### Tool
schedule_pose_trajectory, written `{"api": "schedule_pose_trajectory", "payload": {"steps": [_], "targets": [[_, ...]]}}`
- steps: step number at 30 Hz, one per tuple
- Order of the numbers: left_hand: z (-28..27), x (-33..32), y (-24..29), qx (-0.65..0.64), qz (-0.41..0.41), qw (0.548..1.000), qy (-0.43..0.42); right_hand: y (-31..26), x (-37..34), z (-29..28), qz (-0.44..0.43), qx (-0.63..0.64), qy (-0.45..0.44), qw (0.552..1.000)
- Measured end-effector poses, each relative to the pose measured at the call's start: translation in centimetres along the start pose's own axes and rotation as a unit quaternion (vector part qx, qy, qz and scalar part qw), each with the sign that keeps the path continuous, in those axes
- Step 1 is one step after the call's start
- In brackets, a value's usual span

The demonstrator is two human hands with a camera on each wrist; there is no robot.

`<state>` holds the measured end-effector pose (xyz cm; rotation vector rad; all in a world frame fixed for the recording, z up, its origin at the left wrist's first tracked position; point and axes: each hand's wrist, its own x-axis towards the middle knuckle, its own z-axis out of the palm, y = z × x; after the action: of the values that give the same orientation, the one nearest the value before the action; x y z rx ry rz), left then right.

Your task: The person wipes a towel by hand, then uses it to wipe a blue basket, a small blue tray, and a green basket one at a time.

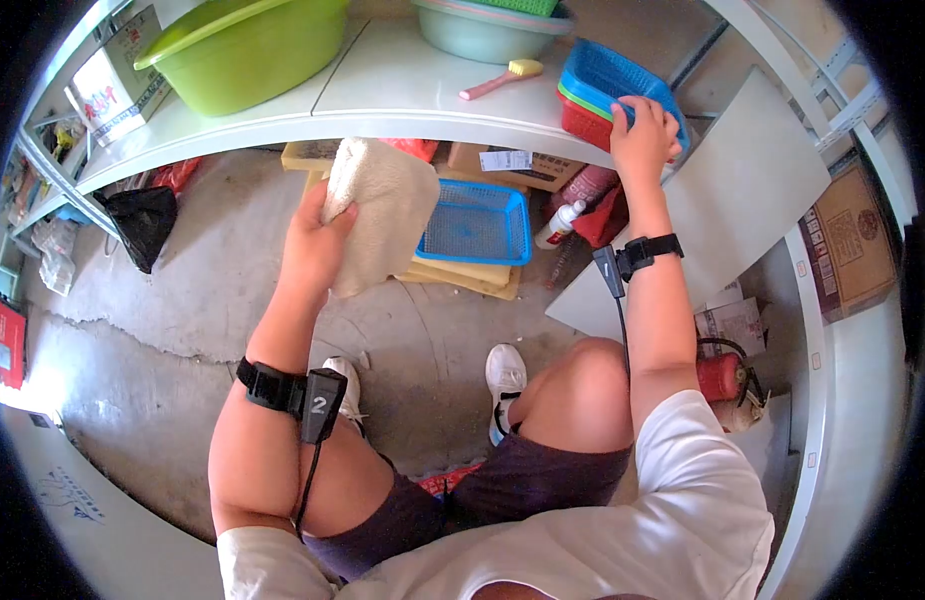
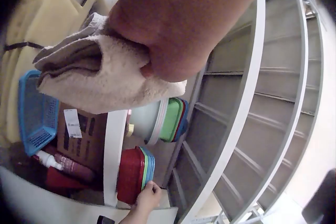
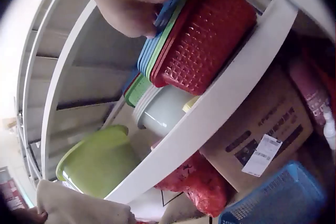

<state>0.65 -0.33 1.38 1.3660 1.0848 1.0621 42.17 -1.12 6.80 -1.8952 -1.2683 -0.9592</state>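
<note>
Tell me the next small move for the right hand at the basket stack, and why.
Probably have the right hand lift the top blue basket off the stack: that hand holds the nested baskets by the rim, while the left hand grips the cloth away from them.

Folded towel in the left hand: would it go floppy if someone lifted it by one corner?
The folded towel would likely flop, since its loose layers gap. It is probably light: the left hand alone holds it up. Its fuzzy surface looks unlikely to slip.
</note>
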Motion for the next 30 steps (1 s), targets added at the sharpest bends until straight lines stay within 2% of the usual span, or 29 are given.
{"api": "schedule_pose_trajectory", "payload": {"steps": [2,5,8,11,14,17,21,25,27,30], "targets": [[0.1,0.0,0.0,0.013,0.002,1.000,0.006,0.5,0.0,0.1,-0.002,0.028,0.002,1.000],[0.4,0.0,0.0,0.022,0.020,0.999,0.016,0.5,0.3,0.0,0.050,0.058,0.002,0.997],[0.7,-0.2,0.4,0.015,0.026,1.000,0.007,0.9,0.9,-0.2,0.038,0.102,0.026,0.994],[0.8,-0.1,0.3,-0.012,0.025,1.000,-0.004,-0.1,0.7,-1.6,0.020,0.080,0.064,0.995],[0.8,-0.1,0.5,-0.049,-0.005,0.999,-0.003,-1.3,0.6,-3.0,-0.040,0.093,0.145,0.984],[0.9,-0.3,1.0,-0.108,-0.035,0.993,-0.005,-3.7,0.3,-6.3,-0.115,0.072,0.138,0.981],[1.0,-0.4,1.2,-0.156,-0.044,0.987,-0.018,-6.4,-0.6,-9.3,-0.158,0.087,0.098,0.979],[0.8,-0.7,1.9,-0.242,-0.059,0.967,-0.046,-9.6,-2.2,-12.7,-0.266,0.136,0.061,0.952],[0.8,-0.9,3.1,-0.305,-0.064,0.948,-0.060,-11.6,-3.5,-14.4,-0.321,0.193,-0.004,0.927],[0.5,-1.1,4.0,-0.379,-0.044,0.922,-0.070,-14.1,-5.7,-16.4,-0.409,0.260,-0.119,0.867]]}}
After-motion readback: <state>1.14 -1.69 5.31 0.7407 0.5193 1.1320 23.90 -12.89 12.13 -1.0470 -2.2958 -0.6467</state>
